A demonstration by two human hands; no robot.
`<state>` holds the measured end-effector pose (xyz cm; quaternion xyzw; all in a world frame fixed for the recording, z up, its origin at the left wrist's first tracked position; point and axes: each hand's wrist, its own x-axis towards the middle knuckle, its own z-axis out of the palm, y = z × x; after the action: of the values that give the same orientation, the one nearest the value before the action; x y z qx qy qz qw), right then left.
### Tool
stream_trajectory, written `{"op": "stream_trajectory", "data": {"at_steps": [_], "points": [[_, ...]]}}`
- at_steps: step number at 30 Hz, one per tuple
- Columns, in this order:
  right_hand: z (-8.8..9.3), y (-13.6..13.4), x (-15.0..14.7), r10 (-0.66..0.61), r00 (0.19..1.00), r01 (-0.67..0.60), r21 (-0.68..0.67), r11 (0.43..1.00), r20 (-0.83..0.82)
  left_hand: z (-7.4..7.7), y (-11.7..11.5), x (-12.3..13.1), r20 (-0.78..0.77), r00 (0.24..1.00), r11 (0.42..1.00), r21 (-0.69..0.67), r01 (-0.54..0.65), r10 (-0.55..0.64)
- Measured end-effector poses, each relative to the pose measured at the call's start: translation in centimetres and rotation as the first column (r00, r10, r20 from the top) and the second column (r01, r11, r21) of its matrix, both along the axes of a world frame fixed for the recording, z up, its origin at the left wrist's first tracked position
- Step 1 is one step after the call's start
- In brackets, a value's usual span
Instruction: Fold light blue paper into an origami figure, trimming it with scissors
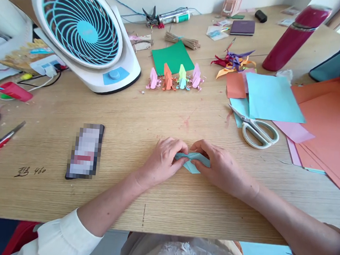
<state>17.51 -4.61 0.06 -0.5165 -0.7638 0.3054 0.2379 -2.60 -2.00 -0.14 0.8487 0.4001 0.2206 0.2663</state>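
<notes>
A small folded piece of light blue paper [193, 162] lies on the wooden table [147, 117] near its front edge. My left hand [163, 160] pinches its left end with fingers curled closed. My right hand [220, 167] presses and grips its right side, fingers bent over the paper. Both hands touch each other above the fold. Part of the paper is hidden under my fingers.
A white and teal fan [83, 30] stands back left, a phone [85, 151] lies left of my hands. Several folded paper figures [176, 78] stand in a row by green paper [172, 57]. Scissors [257, 130], coloured sheets [272, 97] and a red bottle [295, 35] are right.
</notes>
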Motion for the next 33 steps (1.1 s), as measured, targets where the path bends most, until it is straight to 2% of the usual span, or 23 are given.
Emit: {"op": "stream_trajectory", "data": {"at_steps": [4,8,10,13,15,17,20,22,24,26,28,30,33], "points": [[0.5,0.1,0.2,-0.022,0.988,0.010,-0.076,0.997,-0.156,0.6,0.1,0.8,0.222,0.962,0.968,-0.224,-0.109,0.160],[0.7,0.0,0.2,-0.054,0.941,0.028,-0.084,0.996,-0.334,1.3,0.4,1.8,0.341,0.887,0.889,-0.434,-0.144,0.311],[0.6,-0.1,0.1,-0.074,0.907,0.053,-0.062,0.997,-0.415,1.7,0.6,2.2,0.329,0.882,0.886,-0.428,-0.178,0.336],[0.2,-0.1,0.1,-0.114,0.848,0.114,-0.031,0.993,-0.518,2.5,0.6,2.8,0.304,0.863,0.902,-0.289,-0.320,0.403],[0.1,-0.2,0.1,-0.134,0.820,0.161,0.000,0.987,-0.557,2.8,0.6,3.1,0.320,0.829,0.881,-0.285,-0.378,0.460],[0.0,-0.2,0.1,-0.145,0.797,0.202,0.033,0.979,-0.586,3.1,0.4,3.5,0.363,0.790,0.843,-0.421,-0.334,0.494],[-0.2,-0.1,0.1,-0.157,0.774,0.245,0.062,0.968,-0.614,3.2,0.3,4.2,0.457,0.732,0.735,-0.673,-0.087,0.505],[-0.2,0.1,0.1,-0.165,0.769,0.257,0.062,0.964,-0.618,3.2,0.3,4.7,0.514,0.679,0.683,-0.730,0.025,0.525],[-0.3,0.3,0.0,-0.173,0.770,0.258,0.052,0.965,-0.614,2.9,0.5,5.0,0.562,0.625,0.699,-0.714,0.036,0.542],[-0.3,0.5,0.1,-0.195,0.767,0.260,0.018,0.966,-0.611,2.4,0.7,5.1,0.596,0.607,0.753,-0.659,-0.007,0.526],[-0.4,0.8,0.2,-0.223,0.778,0.230,-0.063,0.971,-0.588,1.9,1.0,4.8,0.604,0.637,0.813,-0.579,-0.064,0.480],[-0.5,1.1,0.4,-0.220,0.824,0.158,-0.161,0.974,-0.522,1.5,1.2,4.4,0.585,0.689,0.864,-0.488,-0.124,0.429],[-0.8,1.2,0.6,-0.158,0.882,0.060,-0.227,0.972,-0.443,1.4,1.4,3.7,0.561,0.736,0.901,-0.405,-0.157,0.380]]}}
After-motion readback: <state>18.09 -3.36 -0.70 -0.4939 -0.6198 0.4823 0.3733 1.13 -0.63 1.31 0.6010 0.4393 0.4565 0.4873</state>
